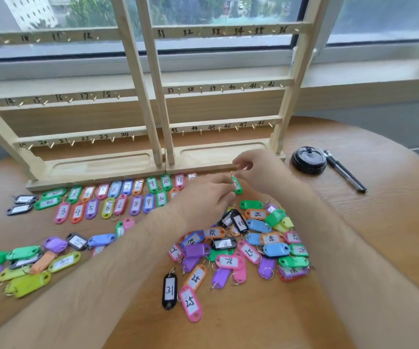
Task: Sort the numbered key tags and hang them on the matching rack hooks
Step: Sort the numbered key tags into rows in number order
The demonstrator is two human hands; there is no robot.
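fingers [224,191] of both hands pinch green tag [237,185]

Bare table [354,248] at right and lower centre of frame gives open passage, blocked only by black lid [308,160] and pen [344,171] at upper right. Centre is clogged by loose tag pile [241,248]; left side by sorted tag rows [115,200] and another heap [22,268]. Wooden rack [158,96] walls off the whole back edge, with both forearms crossing the middle.
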